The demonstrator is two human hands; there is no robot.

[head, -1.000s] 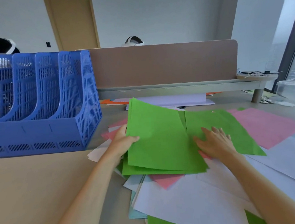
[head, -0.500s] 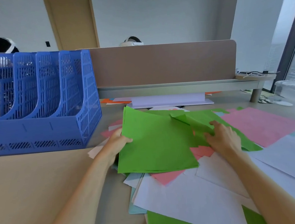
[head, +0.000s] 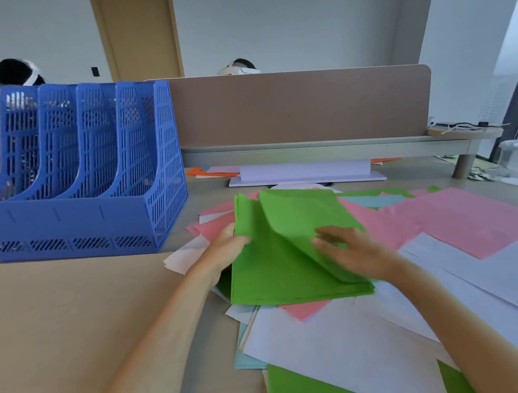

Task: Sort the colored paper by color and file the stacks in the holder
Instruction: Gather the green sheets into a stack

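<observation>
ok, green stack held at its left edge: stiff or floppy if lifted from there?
Probably floppy: the top green sheet curls under the right hand. Likely light: the left hand grips the green stack by one edge. Sheets may slide apart; their edges look uneven.

Neat green stack (head: 273, 275) atop scattered pink sheets (head: 457, 214) and white sheets (head: 325, 346), top sheet (head: 299, 218) curled up; blue four-slot holder (head: 76, 217) upright at left, apart.
</observation>
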